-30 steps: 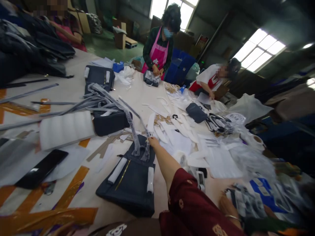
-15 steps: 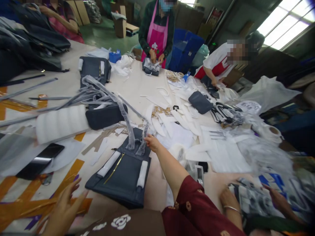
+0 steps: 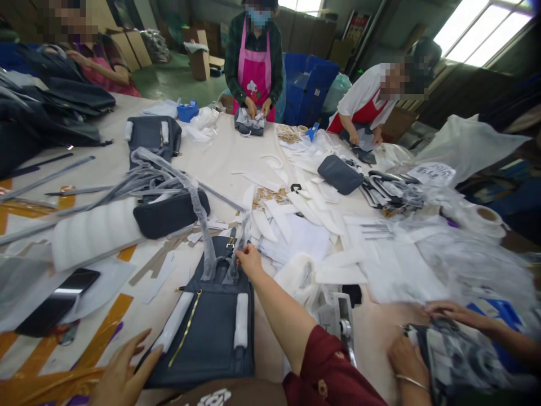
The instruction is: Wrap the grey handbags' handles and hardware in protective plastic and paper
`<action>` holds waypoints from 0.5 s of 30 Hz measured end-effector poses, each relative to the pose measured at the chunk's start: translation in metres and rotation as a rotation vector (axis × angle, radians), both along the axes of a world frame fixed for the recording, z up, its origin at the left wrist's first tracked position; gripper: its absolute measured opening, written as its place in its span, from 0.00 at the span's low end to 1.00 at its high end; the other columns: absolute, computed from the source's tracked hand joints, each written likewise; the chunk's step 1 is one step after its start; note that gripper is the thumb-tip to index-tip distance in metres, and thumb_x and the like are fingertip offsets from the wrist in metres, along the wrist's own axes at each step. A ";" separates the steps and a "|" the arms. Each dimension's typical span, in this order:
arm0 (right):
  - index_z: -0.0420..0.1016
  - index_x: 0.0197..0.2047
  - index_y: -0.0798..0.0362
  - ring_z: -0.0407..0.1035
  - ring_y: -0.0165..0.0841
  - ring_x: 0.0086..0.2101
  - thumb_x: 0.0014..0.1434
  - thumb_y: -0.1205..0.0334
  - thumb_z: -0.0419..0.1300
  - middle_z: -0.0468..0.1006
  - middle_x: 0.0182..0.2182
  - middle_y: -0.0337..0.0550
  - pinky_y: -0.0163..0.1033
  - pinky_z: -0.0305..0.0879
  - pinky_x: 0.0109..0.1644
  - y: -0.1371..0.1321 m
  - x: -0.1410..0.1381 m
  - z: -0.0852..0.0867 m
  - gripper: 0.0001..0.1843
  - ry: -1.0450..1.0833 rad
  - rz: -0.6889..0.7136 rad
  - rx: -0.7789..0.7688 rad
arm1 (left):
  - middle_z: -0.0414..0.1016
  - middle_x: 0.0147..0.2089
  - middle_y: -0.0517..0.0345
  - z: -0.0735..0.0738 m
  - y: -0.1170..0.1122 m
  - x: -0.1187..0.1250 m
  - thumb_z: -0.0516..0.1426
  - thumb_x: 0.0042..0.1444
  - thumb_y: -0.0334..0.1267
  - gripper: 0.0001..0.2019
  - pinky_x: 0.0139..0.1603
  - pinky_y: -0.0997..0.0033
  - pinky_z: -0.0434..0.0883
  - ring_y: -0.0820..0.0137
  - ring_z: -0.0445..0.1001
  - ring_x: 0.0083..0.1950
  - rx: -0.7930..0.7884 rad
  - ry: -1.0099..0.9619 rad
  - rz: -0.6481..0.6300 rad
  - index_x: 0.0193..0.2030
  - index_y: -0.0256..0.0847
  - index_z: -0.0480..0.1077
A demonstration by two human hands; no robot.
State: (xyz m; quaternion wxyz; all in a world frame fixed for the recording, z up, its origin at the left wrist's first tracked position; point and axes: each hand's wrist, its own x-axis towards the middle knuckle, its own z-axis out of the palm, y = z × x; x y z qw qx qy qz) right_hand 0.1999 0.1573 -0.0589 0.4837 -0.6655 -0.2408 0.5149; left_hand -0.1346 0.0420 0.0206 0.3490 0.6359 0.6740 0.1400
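A dark grey bag (image 3: 211,332) lies flat on the table right in front of me, with two white foam-wrapped straps and a gold zip on its face. My right hand (image 3: 249,260), on a maroon-sleeved arm, is closed in a pinch on the bag's plastic-wrapped handle (image 3: 220,265) at its far edge. My left hand (image 3: 122,372) is at the bottom left, open with fingers spread, its fingertips at the bag's near left corner.
Another person's two hands (image 3: 426,332) work on printed packets at the lower right. White paper pieces (image 3: 304,237), a black phone (image 3: 54,301), a white foam roll (image 3: 93,231) and more bags (image 3: 169,211) cover the table (image 3: 232,152). Three people stand or sit at the far side.
My right hand has drawn the bag by its handle toward me. My left hand has come into view and reached the bag's near corner.
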 end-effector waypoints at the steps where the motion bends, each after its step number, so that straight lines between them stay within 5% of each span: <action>1: 0.60 0.29 0.51 0.64 0.28 0.23 0.52 0.61 0.61 0.64 0.21 0.31 0.33 0.63 0.29 -0.002 -0.004 0.000 0.10 -0.120 0.021 0.024 | 0.73 0.56 0.46 0.010 0.010 0.010 0.58 0.46 0.58 0.29 0.43 0.56 0.77 0.49 0.75 0.53 0.020 0.014 -0.013 0.52 0.44 0.71; 6: 0.63 0.28 0.52 0.63 0.31 0.32 0.54 0.62 0.60 0.65 0.28 0.36 0.35 0.60 0.38 -0.018 -0.018 0.012 0.09 -0.526 0.177 0.207 | 0.72 0.59 0.45 0.048 0.088 0.108 0.58 0.52 0.57 0.31 0.55 0.55 0.70 0.53 0.72 0.57 -0.031 -0.168 -0.183 0.58 0.40 0.67; 10: 0.64 0.29 0.52 0.61 0.32 0.33 0.55 0.65 0.60 0.65 0.29 0.37 0.35 0.58 0.38 -0.034 -0.025 0.025 0.07 -0.597 0.292 0.262 | 0.78 0.49 0.45 0.033 0.139 0.193 0.65 0.44 0.50 0.27 0.52 0.59 0.71 0.55 0.74 0.53 -0.171 -0.549 -0.149 0.48 0.36 0.72; 13: 0.66 0.31 0.52 0.61 0.32 0.33 0.58 0.64 0.59 0.65 0.30 0.38 0.35 0.57 0.37 -0.043 -0.025 0.029 0.05 -0.615 0.339 0.262 | 0.77 0.30 0.53 0.021 0.160 0.227 0.66 0.44 0.42 0.15 0.35 0.68 0.72 0.65 0.76 0.32 -0.293 -0.682 -0.014 0.33 0.33 0.71; 15: 0.66 0.30 0.52 0.61 0.32 0.32 0.57 0.62 0.60 0.64 0.30 0.37 0.35 0.57 0.37 -0.045 -0.022 0.031 0.07 -0.621 0.341 0.245 | 0.76 0.30 0.54 0.024 0.167 0.239 0.64 0.48 0.38 0.12 0.32 0.71 0.70 0.70 0.74 0.29 -0.320 -0.711 0.010 0.34 0.32 0.70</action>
